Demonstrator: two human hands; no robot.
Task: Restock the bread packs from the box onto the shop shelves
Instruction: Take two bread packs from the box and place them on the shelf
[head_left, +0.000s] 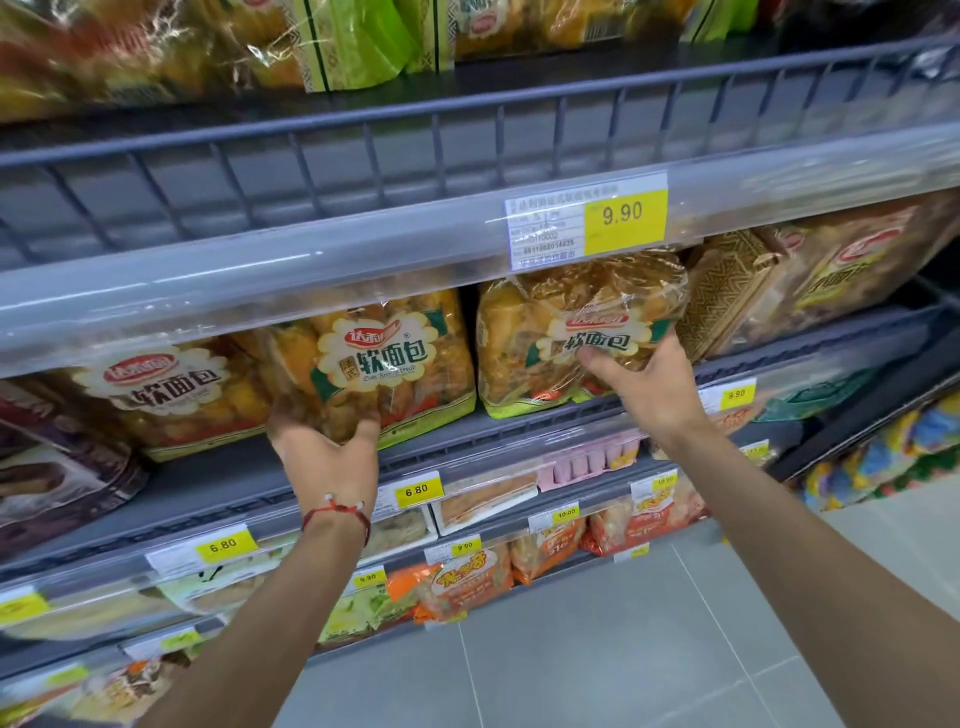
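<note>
Left hand (326, 451) and right hand (647, 387) grip bread packs (395, 332).

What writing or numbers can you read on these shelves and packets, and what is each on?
"9.90": top price tag, yellow, upper rail.
"6911988014825": white label beside it; rest blurred.
"软面包": middle pack, gripped by left hand; next pack, gripped by right hand.
"6.80": lower price tag.
"10.00": small price tag, further down.
Red pack logos: unreadable.
</note>
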